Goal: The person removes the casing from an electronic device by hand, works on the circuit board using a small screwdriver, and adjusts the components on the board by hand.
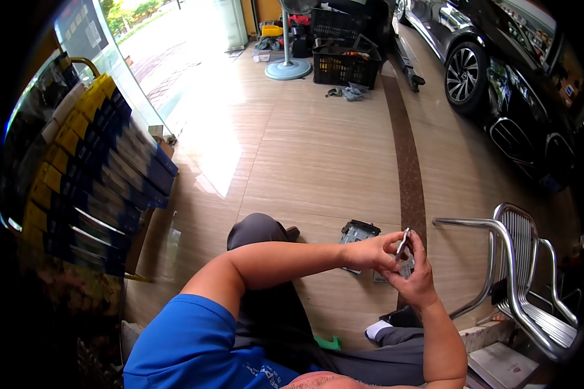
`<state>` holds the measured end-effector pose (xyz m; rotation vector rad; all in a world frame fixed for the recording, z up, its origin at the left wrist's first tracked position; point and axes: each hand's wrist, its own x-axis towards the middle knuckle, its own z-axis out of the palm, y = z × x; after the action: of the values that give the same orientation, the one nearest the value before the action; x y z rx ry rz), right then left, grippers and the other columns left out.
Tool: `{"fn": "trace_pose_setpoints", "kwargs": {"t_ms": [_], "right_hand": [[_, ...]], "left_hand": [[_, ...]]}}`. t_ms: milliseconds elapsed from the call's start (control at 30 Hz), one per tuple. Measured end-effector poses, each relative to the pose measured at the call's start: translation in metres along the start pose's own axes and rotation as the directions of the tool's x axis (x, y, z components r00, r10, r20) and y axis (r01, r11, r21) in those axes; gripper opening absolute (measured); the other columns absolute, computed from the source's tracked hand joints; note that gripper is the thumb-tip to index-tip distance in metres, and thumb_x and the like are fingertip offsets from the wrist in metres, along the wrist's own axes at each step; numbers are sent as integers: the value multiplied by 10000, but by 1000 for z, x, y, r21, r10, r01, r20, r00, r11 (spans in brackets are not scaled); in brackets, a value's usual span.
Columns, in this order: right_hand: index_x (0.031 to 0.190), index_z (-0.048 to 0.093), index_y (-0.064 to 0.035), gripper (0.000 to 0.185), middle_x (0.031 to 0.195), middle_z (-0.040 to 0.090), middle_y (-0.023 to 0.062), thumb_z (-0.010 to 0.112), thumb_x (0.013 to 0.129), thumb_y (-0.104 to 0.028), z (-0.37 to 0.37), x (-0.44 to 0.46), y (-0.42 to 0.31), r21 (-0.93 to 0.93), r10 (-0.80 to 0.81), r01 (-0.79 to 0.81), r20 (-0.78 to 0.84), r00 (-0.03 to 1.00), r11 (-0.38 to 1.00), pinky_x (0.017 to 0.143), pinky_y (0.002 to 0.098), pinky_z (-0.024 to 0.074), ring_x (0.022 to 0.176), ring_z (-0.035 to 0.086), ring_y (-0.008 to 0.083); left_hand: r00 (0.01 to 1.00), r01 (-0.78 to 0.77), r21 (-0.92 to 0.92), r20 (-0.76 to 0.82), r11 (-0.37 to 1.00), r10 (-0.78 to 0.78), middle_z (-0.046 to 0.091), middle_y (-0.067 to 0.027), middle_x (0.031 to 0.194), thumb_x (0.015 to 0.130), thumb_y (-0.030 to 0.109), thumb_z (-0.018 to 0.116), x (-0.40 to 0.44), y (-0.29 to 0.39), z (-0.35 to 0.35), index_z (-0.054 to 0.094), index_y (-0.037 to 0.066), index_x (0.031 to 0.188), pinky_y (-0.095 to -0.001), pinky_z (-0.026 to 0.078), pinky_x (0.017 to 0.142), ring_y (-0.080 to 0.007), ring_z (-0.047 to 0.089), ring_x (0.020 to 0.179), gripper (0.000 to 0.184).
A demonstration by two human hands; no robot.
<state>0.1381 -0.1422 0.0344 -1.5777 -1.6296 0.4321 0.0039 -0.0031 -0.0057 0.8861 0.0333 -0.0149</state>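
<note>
The left hand and right hand each had a narrow grip on a thin metal piece, probably to steady it from both sides. It was above the floor, near a boxy device, perhaps set within reach. White lettering on the blue shirt was unreadable.

No word, brand or number can be read with certainty. White lettering runs across the front of the bright blue short-sleeved cloth shirt, slanted and partly cut off at the lower edge. Print on the tall yellow-and-blue flat packages in the rack is too small and blurred, as is the small reddish mark on the pale, flat rectangular box under the metal chair.
</note>
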Motion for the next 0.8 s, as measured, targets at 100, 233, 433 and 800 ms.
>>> {"fn": "trace_pose_setpoints", "kwargs": {"t_ms": [100,233,433,800], "right_hand": [[1452,300,-4,935,1361,493,214,840,702,-150,-1,-1,0,7,0,0,6,1000,1000,955,392,511,1201,559,346],[1449,308,-1,938,1368,489,217,846,697,-161,-4,-2,1,-24,16,-15,28,999,1000,970,401,497,1219,548,347],[1458,298,1,957,1388,475,233,849,712,-233,-7,0,1,2,19,-19,38,999,1000,1022,415,447,1253,522,351],[1471,239,44,926,1428,426,273,709,858,-467,7,-6,23,441,301,-301,72,951,846,1017,413,444,1277,497,338]], "left_hand": [[999,-40,41,-17,998,41,515,-102,1273,834,-10,645,1,-4,0,254,109,1463,-270,496,888,-148,519,1168,751],[998,-28,134,-56,991,36,496,-110,1279,830,11,664,-1,3,5,237,107,1476,-294,487,909,-149,510,1178,781],[975,-40,281,-200,959,100,492,-130,1264,813,-7,684,-2,6,4,220,108,1506,-298,515,876,-166,587,1081,842],[936,-124,555,-209,823,282,436,-153,1425,831,28,696,-5,7,11,220,137,1522,-379,474,999,-253,506,1270,846]]}}
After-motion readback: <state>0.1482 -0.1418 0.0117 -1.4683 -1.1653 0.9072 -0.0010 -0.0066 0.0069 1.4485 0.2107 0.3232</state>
